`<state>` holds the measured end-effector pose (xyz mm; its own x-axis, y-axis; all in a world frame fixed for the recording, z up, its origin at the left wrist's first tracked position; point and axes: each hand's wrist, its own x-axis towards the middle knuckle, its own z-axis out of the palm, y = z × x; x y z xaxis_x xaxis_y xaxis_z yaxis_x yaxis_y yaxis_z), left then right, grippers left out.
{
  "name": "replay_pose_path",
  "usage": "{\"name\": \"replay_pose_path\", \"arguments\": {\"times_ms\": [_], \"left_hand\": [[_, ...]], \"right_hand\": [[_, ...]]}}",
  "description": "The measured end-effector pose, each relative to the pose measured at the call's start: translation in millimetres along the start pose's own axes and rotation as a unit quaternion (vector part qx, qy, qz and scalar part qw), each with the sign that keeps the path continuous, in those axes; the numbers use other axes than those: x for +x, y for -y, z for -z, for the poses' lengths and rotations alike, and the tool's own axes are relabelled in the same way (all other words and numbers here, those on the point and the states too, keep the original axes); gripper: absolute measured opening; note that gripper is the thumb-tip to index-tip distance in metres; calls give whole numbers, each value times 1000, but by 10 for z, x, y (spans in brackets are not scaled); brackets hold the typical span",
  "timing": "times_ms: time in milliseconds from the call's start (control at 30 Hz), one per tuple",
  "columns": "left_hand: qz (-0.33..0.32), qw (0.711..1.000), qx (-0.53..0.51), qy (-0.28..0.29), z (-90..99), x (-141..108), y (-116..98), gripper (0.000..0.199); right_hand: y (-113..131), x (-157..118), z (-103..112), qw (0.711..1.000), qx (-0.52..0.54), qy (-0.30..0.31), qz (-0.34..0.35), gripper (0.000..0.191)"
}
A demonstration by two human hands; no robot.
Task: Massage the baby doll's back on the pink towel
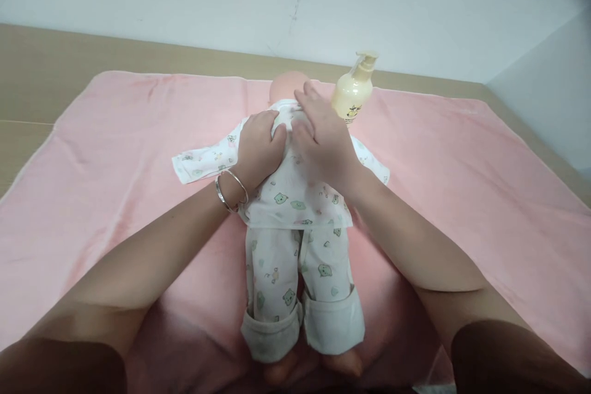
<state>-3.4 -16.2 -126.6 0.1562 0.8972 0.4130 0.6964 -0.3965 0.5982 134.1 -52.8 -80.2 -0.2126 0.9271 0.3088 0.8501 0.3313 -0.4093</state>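
A baby doll point(295, 200) lies stretched out with its head point(289, 83) away from me and its feet toward me. It wears a white top and white trousers printed with small green animals; the trouser cuffs are turned up. Its face cannot be seen. Over the doll's left-side shoulder my left hand point(261, 144) is cupped, fingers curled round it and thumb on the top. My right hand point(325, 138), somewhat blurred, is at the upper right of the doll's torso with fingers stretched out. Whether its palm presses on the cloth is unclear.
Beneath the doll a pink blanket point(129, 197) is spread over a wooden surface point(46, 68). A pale yellow pump bottle point(353, 92) stands just beyond my right hand, beside the doll's head. A white wall point(184, 0) rises behind.
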Motion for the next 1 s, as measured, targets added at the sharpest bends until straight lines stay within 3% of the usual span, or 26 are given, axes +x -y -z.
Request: {"name": "replay_pose_path", "arguments": {"times_ms": [67,300,433,567,633,733,833,933,1000], "left_hand": [[-1,1000,-2,-2,-8,3,14,34],[-13,1000,0,17,31,17,-22,32],[-8,1000,-8,26,92,30,-57,31],[36,998,-36,33,189,70,-152,26],[59,996,-74,6,237,109,-268,23],[34,985,-165,-23,274,203,-528,23],[33,953,-301,34,222,378,-787,19],[104,884,-441,115,43,666,-892,30],[123,859,-478,136,-132,896,-855,44]], "right_hand": [[-16,7,-22,1000,-7,-12,-6,60],[-29,-25,-177,998,-54,34,21,55],[6,-39,-52,995,-49,79,28,57],[53,-42,210,991,3,123,47,60],[58,-33,376,993,40,95,50,56],[-34,25,611,998,54,-14,20,58],[-276,145,734,996,20,-90,-23,68],[-561,291,701,995,-17,-77,-58,72],[-693,367,638,997,-34,-55,-50,71]]}}
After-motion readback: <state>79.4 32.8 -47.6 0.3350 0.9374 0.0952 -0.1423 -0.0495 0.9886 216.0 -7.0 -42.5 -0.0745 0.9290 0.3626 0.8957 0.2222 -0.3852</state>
